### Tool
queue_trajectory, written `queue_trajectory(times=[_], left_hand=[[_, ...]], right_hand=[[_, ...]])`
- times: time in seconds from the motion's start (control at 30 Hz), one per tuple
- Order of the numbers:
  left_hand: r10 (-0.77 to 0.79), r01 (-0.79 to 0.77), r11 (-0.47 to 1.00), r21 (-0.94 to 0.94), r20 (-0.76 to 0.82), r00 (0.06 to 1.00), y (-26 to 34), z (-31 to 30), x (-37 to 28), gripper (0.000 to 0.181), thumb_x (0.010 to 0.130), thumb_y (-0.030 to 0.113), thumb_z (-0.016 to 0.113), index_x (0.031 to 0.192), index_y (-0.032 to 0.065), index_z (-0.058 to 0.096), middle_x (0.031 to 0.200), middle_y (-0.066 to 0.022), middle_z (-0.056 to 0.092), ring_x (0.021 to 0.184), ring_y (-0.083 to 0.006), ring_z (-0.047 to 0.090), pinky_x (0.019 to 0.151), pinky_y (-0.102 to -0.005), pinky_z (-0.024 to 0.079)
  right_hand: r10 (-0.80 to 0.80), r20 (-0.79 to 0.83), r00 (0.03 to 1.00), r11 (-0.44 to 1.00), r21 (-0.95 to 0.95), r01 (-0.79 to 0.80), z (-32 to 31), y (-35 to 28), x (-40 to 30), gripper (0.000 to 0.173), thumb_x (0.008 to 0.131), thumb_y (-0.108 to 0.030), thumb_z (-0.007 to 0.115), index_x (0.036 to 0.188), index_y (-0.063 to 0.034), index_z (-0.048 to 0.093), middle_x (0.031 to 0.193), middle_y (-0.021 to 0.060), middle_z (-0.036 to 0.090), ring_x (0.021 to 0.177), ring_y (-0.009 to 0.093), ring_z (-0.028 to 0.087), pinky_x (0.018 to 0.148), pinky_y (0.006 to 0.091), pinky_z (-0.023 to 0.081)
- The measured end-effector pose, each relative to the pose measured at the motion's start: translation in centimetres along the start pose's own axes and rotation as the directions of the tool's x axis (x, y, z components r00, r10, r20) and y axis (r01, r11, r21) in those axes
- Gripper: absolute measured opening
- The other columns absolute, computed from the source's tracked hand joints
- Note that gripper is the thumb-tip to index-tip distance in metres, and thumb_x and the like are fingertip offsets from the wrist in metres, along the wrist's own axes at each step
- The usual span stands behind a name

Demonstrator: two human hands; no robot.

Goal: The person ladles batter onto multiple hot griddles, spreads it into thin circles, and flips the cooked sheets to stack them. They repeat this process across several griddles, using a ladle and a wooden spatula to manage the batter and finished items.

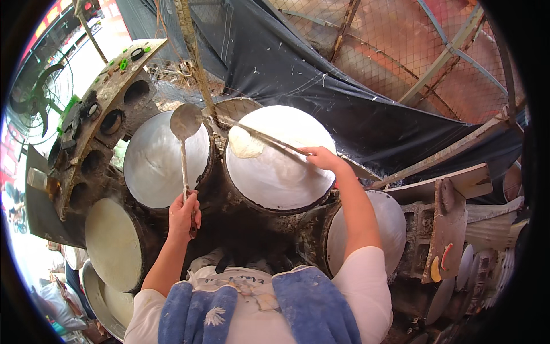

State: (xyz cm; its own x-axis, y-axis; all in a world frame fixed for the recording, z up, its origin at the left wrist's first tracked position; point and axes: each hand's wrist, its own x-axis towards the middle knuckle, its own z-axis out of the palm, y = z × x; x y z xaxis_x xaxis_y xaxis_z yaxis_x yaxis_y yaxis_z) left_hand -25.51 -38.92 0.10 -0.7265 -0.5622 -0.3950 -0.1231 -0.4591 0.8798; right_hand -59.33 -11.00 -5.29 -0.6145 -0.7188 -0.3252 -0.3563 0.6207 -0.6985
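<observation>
My left hand point(182, 213) grips the handle of a long metal ladle point(186, 122), its bowl raised over the left round metal pan point(148, 172). That pan shows a bare, shiny surface. My right hand point(322, 158) holds a long, thin flat tool point(273, 138) that slants across the right round pan point(275, 180). Near the tool's far end, a pale patch of batter or dough point(245, 144) lies at that pan's left side. A third pan point(114, 245), at lower left, is covered with a pale layer. Partly behind my right arm is another metal pan point(391, 232).
A metal basin point(95, 288) holding pale batter stands at lower left. Beyond the left pan rises a sooty slab point(133, 92) with round holes; a fan point(38, 96) is farther left. Black sheeting point(275, 81) hangs behind the pans. A wooden board point(449, 223) stands at right.
</observation>
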Motion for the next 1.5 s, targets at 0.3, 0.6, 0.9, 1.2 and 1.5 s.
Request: queue_trajectory(times=[0.3, 0.6, 0.9, 1.2, 1.5], left_hand=[[-0.024, 0.024, 1.000, -0.006, -0.012, 1.000, -1.0, -0.1, -1.0, 0.018, 0.090, 0.018, 0.055, 0.099, 0.0024, 0.052, 0.061, -0.0009, 0.046, 0.037, -0.0102, 0.043, 0.030, -0.0233, 0.035], [-0.005, 0.007, 1.000, 0.014, -0.136, 0.991, -2.2, -1.1, -4.8, 0.017, 0.090, 0.018, 0.054, 0.099, 0.0026, 0.052, 0.061, -0.0010, 0.045, 0.037, -0.0095, 0.042, 0.031, -0.0232, 0.035], [-0.067, 0.067, 0.998, -0.008, 0.009, 0.998, -2.4, -3.6, -5.3, 0.016, 0.090, 0.018, 0.054, 0.098, 0.0044, 0.053, 0.060, -0.0002, 0.045, 0.037, -0.0098, 0.043, 0.031, -0.0231, 0.035], [-0.090, 0.086, 0.996, 0.028, 0.173, 0.981, -1.4, -8.5, -5.6, 0.018, 0.090, 0.018, 0.055, 0.100, 0.0036, 0.052, 0.063, -0.0011, 0.047, 0.038, -0.0100, 0.045, 0.031, -0.0231, 0.036], [-0.160, 0.149, 0.987, 0.064, 0.251, 0.955, -1.2, -12.7, -6.6, 0.018, 0.089, 0.016, 0.056, 0.100, 0.0027, 0.052, 0.062, -0.0009, 0.047, 0.038, -0.0103, 0.044, 0.031, -0.0236, 0.036]], right_hand=[[0.093, 0.132, 0.987, 0.967, 0.226, -0.121, -2.0, 1.5, -3.0, 0.046, 0.076, -0.012, 0.052, 0.122, -0.0144, 0.059, 0.073, -0.0021, 0.057, 0.064, 0.006, 0.048, 0.059, 0.0217, 0.041], [0.122, 0.338, 0.933, 0.990, 0.026, -0.138, -5.8, -0.5, -1.4, 0.043, 0.074, -0.011, 0.057, 0.117, -0.0133, 0.063, 0.057, -0.0032, 0.046, 0.051, 0.006, 0.039, 0.047, 0.0236, 0.034], [0.111, -0.340, 0.934, 0.988, 0.142, -0.066, 4.4, 3.0, -17.7, 0.027, 0.082, -0.027, 0.065, 0.094, -0.0033, 0.063, 0.076, 0.0072, 0.063, 0.066, 0.010, 0.058, 0.061, 0.0269, 0.048], [0.324, -0.178, 0.929, 0.253, 0.963, 0.096, 32.0, -19.0, -3.4, 0.026, 0.095, -0.029, 0.041, 0.091, -0.0037, 0.047, 0.056, 0.0005, 0.041, 0.038, 0.011, 0.038, 0.035, 0.0266, 0.033], [0.534, -0.321, 0.783, 0.241, 0.945, 0.223, 35.4, -20.4, -9.4, 0.032, 0.096, -0.032, 0.037, 0.090, -0.0022, 0.047, 0.055, 0.0016, 0.042, 0.037, 0.011, 0.040, 0.034, 0.0279, 0.037]])
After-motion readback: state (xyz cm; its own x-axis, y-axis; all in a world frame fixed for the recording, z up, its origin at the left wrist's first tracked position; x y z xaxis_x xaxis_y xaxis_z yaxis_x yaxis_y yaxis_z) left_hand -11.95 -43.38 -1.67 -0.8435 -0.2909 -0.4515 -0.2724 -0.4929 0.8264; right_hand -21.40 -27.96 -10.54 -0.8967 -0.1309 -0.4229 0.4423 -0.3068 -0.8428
